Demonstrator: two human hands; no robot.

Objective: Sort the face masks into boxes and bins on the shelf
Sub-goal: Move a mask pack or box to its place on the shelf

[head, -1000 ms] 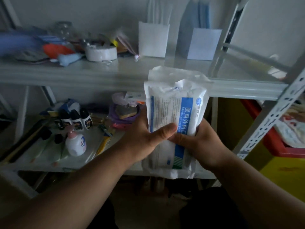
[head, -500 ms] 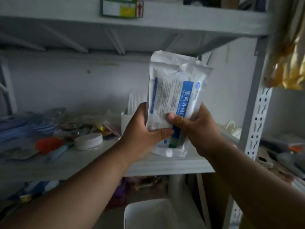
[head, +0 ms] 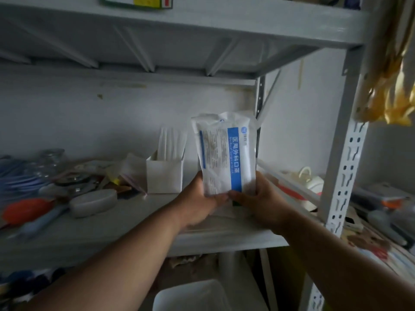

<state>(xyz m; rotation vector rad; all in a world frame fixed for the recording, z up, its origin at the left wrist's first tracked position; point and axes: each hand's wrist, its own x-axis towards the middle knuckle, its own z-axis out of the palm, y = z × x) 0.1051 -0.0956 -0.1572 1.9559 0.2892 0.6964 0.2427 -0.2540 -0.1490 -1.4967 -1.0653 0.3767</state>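
Mask pkg point(head: 225, 156) now lower, upright lengthwise.

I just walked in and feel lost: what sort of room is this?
Probably a storeroom or utility corner. A grey metal shelf rack holds loose clutter, a white box of masks stands there, and both hands hold a mask packet.

The white mask pack point(head: 225, 153) has a blue stripe with the big Chinese words 医用外科口罩. The small words beside them may say "Medical Surgical Mask", but they are blurry.
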